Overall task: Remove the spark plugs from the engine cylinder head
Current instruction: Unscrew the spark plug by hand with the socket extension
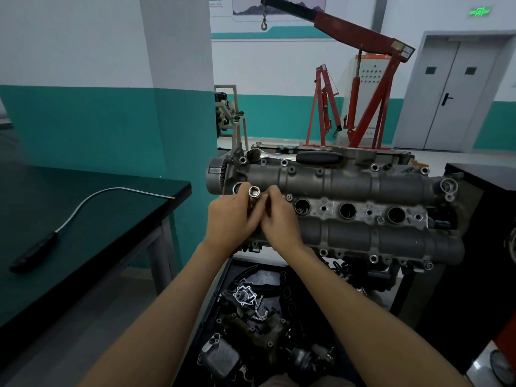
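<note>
**Two hands hold a socket over the cylinder head**

A grey cast cylinder head (349,188) sits ahead at waist height, with a row of round plug wells along its middle. Three wells to the right of the hands are open and dark; no spark plug can be made out in them. At the head's left end, the left hand (231,216) grips a shiny metal socket (254,193), fingers curled round it, its open mouth facing up. The right hand (279,216) is just beside it, fingertips pinching at the socket's lower part. A ratchet (296,157) with a black handle lies on the head's far edge. Left of the head, a flexible pick-up tool (83,210) lies on a dark tabletop (117,174). Below the head, a tray (217,280) holds loose engine parts.
</note>
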